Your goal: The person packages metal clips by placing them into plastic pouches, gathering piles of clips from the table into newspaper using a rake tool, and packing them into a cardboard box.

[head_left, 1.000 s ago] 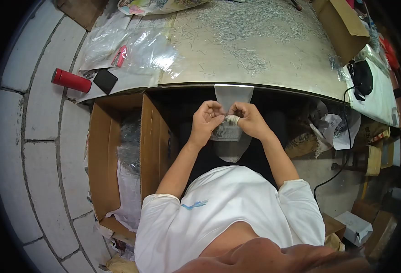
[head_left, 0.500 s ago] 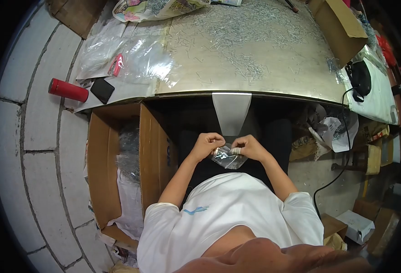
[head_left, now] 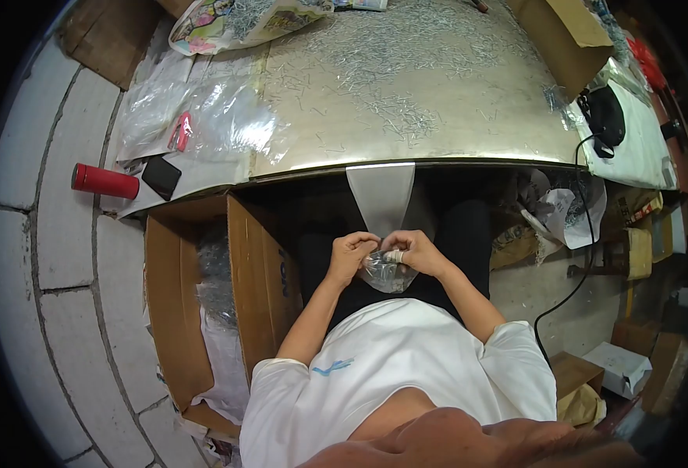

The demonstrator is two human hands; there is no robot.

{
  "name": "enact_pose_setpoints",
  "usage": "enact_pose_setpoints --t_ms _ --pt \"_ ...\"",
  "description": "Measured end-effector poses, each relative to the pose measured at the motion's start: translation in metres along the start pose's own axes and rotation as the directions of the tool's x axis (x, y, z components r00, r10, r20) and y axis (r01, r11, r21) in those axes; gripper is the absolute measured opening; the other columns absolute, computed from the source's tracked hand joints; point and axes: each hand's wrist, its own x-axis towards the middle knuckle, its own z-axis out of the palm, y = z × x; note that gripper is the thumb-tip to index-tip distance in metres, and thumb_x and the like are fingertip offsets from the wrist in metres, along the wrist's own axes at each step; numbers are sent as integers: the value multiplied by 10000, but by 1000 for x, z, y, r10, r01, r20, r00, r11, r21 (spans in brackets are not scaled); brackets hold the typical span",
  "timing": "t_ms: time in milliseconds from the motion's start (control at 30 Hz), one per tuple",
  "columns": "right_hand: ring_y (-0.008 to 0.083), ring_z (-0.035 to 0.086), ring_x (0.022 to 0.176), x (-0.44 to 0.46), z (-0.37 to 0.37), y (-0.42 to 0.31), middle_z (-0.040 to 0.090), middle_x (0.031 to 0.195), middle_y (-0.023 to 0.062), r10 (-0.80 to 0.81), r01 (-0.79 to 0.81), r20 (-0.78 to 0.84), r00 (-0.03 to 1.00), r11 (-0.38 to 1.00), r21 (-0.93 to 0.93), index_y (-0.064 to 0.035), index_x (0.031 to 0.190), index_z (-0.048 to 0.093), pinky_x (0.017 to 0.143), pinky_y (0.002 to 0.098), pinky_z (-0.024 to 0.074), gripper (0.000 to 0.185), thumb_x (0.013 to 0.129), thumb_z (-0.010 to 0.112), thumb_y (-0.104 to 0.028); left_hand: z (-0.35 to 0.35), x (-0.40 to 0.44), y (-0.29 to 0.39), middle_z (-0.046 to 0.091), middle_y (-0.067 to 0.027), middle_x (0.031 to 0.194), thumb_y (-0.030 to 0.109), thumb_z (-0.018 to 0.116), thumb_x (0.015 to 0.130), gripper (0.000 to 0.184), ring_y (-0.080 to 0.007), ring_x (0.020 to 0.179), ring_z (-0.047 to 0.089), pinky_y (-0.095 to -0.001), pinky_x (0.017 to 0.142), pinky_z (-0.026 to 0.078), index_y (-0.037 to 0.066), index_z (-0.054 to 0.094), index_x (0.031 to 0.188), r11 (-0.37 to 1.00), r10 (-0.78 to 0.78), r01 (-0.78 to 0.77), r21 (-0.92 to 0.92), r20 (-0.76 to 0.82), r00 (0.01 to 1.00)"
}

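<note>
A small clear plastic bag point(head_left: 385, 274) hangs between my two hands, above my lap and just in front of the table edge. My left hand point(head_left: 352, 253) pinches its upper left side with thumb and fingertips. On the upper right side, my right hand point(head_left: 416, 253) has its fingers closed on the same bag, with a pale wrapping around one finger. The two hands almost touch at the bag's top. What the bag contains, if anything, is too small to make out.
Many thin metal pins point(head_left: 406, 109) lie scattered over the table point(head_left: 305, 140). Plastic bags, a red stapler point(head_left: 179, 131), a black phone point(head_left: 161, 177) and a red flask point(head_left: 105, 181) are at left. An open cardboard box point(head_left: 239, 265) stands beside my left arm. A black cable point(head_left: 590, 234) hangs at right.
My right hand has moved in toward my left, so the hands are closer together at the bag's top. The whole view has shifted slightly.
</note>
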Motion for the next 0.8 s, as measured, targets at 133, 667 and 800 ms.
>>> enact_pose_setpoints --t_ms 133,667,800 --pt "89 579 554 -1 -14 11 645 701 40 46 -22 77 996 958 -286 15 883 700 500 239 469 83 810 661 7 -21 -1 3 666 -39 754 -12 684 803 130 -77 650 608 -204 600 484 -20 696 932 985 -158 138 105 217 963" --pt "294 656 847 -43 -91 -80 672 953 167 -753 51 -433 496 522 -851 5 996 659 756 344 505 161 873 627 -92 -13 24 -15 659 -92 725 82 720 792 180 -99 641 611 -279 579 485 -49 641 885 835 -25 -62 546 151 988" --pt "343 552 1164 -35 -217 -105 574 1247 218 -797 -247 -516 314 456 -855 31 1229 554 987 379 422 384 936 570 -218 -28 15 -27 658 -74 740 65 709 806 152 -99 652 607 -271 584 483 -40 644 895 883 -54 -39 468 184 981"
